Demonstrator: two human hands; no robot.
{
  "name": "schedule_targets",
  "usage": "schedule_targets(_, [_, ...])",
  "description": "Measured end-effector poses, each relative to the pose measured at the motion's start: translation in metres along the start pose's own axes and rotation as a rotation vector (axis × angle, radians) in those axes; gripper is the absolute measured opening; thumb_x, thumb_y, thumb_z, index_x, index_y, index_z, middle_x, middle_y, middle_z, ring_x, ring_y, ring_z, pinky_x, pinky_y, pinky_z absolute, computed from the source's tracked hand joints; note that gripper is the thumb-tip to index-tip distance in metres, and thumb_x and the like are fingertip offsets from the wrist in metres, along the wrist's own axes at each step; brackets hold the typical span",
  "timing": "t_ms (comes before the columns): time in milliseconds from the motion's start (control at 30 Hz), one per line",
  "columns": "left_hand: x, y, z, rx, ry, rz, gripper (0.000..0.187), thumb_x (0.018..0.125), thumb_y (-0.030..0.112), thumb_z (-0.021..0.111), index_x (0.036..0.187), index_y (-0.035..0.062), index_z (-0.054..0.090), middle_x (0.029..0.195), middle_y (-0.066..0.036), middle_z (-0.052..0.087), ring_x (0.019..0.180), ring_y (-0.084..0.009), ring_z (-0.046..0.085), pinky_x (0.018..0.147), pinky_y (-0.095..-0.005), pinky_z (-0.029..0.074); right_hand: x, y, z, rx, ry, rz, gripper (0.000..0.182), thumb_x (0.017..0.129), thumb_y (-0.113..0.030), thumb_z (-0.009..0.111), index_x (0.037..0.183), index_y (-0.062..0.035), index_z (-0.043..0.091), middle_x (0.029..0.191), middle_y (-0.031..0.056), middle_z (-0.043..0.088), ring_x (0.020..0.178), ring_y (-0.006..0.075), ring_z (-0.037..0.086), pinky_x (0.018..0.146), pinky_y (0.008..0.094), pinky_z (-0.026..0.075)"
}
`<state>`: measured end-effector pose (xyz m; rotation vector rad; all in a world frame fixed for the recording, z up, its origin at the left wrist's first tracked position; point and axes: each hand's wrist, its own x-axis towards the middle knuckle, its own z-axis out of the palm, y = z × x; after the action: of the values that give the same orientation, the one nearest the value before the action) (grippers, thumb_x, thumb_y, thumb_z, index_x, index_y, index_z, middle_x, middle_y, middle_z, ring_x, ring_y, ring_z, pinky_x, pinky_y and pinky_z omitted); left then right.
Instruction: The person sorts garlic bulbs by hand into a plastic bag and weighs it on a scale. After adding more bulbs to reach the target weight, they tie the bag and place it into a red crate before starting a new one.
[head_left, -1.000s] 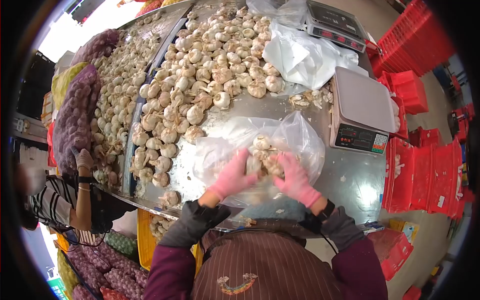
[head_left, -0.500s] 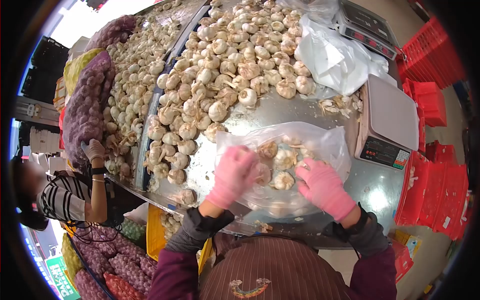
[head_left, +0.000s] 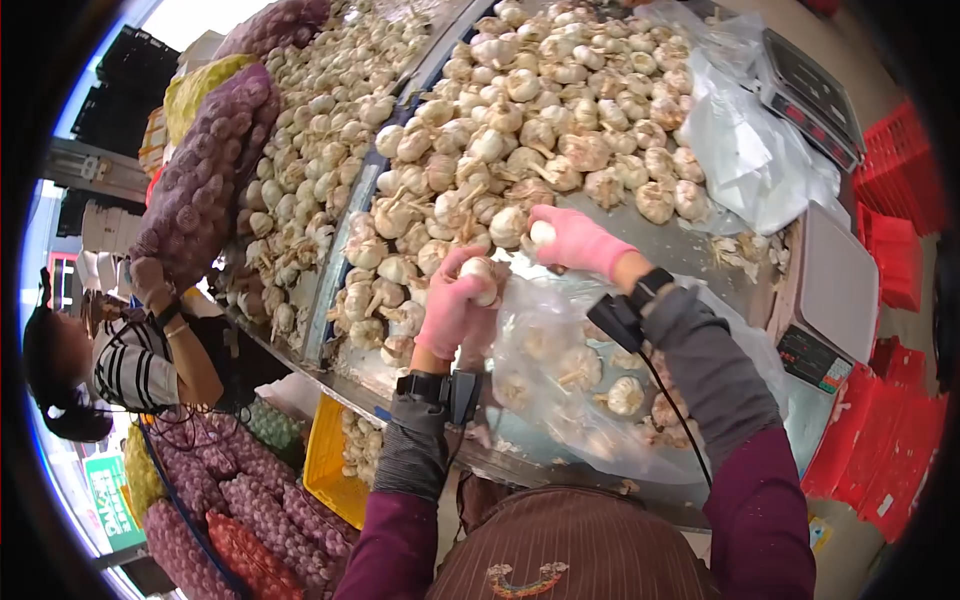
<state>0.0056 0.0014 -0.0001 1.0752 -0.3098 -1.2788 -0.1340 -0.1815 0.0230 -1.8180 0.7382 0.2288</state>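
Both hands wear pink gloves. My left hand [head_left: 450,315] is closed around a garlic bulb [head_left: 482,280], whose white top shows between thumb and fingers. At the near edge of the garlic pile [head_left: 600,110], my right hand [head_left: 585,245] grips another garlic bulb [head_left: 542,233], partly hidden by the fingers. Below the right forearm lies a clear plastic bag [head_left: 530,340] with several bulbs in it, its edge close beside my left hand.
Scales [head_left: 825,285] stand on the right of the metal table [head_left: 740,265], near white plastic bags [head_left: 745,130]. A divider [head_left: 350,235] separates a second garlic heap [head_left: 310,130]. At left, a person in a striped shirt [head_left: 135,365] touches a purple net sack [head_left: 205,170]. Red crates [head_left: 875,440] stand right.
Both hands have left the bag and moved up toward the pile. Each hand now grips a garlic bulb. The camera view has shifted, and the other person has turned slightly.
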Motion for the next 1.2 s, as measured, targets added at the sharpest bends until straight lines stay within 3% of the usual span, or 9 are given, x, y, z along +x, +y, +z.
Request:
schedule_targets(167, [-0.041,0.013,0.03,-0.959,-0.143,-0.084,0.045,0.076,0.013,0.06,0.12,0.0078,0.054,0.109,-0.016,0.055,0.093,-0.0279,0.058,0.065,-0.0348,0.05,-0.053,-0.037,0.049,1.619,-0.33,-0.167,0.029,0.076,-0.007,0.062,0.104,-0.0016,0.057,0.093,0.0113,0.064,0.084,0.0245,0.065,0.075,0.037,0.055])
schedule_targets(467, [-0.072,-0.007,0.113,-0.6,-0.246,-0.229,0.03,0.073,0.011,0.06,0.102,0.0047,0.054,0.095,-0.011,0.056,0.091,-0.0257,0.058,0.072,-0.0344,0.054,-0.18,-0.015,0.052,1.553,0.084,-0.309,0.023,0.076,-0.002,0.056,0.099,-0.0001,0.057,0.089,0.0096,0.064,0.073,0.0188,0.063,0.063,0.0275,0.051])
schedule_targets(633, [-0.054,-0.079,0.138,0.423,-0.361,-0.244,0.031,0.081,0.016,0.067,0.106,0.0074,0.052,0.11,-0.011,0.054,0.091,-0.0205,0.058,0.072,-0.0272,0.048,-0.214,0.058,0.065,0.178,0.573,-0.035,0.043,0.067,-0.015,0.069,0.106,-0.0029,0.055,0.11,0.0147,0.057,0.093,0.0261,0.058,0.077,0.0361,0.048])
schedule_targets(700, [-0.059,-0.103,0.139,1.615,-0.368,0.416,0.044,0.075,0.021,0.069,0.113,0.0068,0.051,0.125,-0.018,0.05,0.111,-0.0307,0.052,0.088,-0.0376,0.045,-0.221,0.083,0.07,-0.509,0.57,-0.009,0.049,0.067,-0.021,0.07,0.112,-0.0059,0.054,0.137,0.0146,0.039,0.123,0.0311,0.042,0.095,0.0441,0.039])
schedule_targets(800, [-0.082,-0.09,0.136,1.623,-0.682,0.495,0.056,0.069,0.025,0.07,0.119,0.0079,0.051,0.133,-0.022,0.044,0.126,-0.0395,0.039,0.101,-0.0449,0.035,-0.227,0.098,0.08,-0.844,0.594,-0.075,0.048,0.069,-0.024,0.069,0.112,-0.0068,0.055,0.137,0.0146,0.038,0.125,0.0354,0.038,0.098,0.0477,0.037])
schedule_targets(900, [-0.06,-0.017,0.141,1.435,-0.679,0.626,0.057,0.066,0.018,0.069,0.121,0.0128,0.053,0.133,-0.024,0.042,0.121,-0.043,0.043,0.101,-0.0469,0.037,-0.223,0.034,0.037,-0.574,0.564,-0.228,0.042,0.076,-0.02,0.063,0.115,-0.005,0.055,0.127,0.0156,0.048,0.116,0.0356,0.048,0.096,0.045,0.041])
schedule_targets(1000, [0.03,-0.008,0.108,1.958,0.061,0.68,0.046,0.067,0.008,0.069,0.111,0.0061,0.056,0.112,-0.02,0.054,0.106,-0.0368,0.051,0.084,-0.0451,0.047,-0.138,0.019,0.004,-0.28,0.62,-0.204,0.037,0.079,-0.012,0.059,0.115,-0.0034,0.055,0.114,0.0148,0.057,0.103,0.037,0.056,0.093,0.0441,0.046])
schedule_targets(1133, [0.076,-0.02,0.102,2.279,0.22,0.169,0.048,0.071,0.01,0.066,0.117,0.0147,0.054,0.113,-0.016,0.052,0.109,-0.0369,0.049,0.076,-0.0455,0.05,-0.015,0.031,-0.033,-0.663,0.478,0.197,0.039,0.079,-0.015,0.063,0.117,-0.0118,0.057,0.124,0.0137,0.05,0.106,0.0353,0.055,0.092,0.041,0.046])
schedule_targets(1200, [0.082,-0.028,0.083,2.266,0.246,0.372,0.028,0.083,0.018,0.06,0.111,0.0187,0.059,0.112,-0.011,0.052,0.108,-0.0319,0.048,0.072,-0.0451,0.047,-0.002,0.033,-0.036,-0.691,0.4,0.206,0.04,0.078,-0.015,0.065,0.117,-0.0139,0.057,0.126,0.015,0.048,0.107,0.035,0.055,0.092,0.0412,0.046])
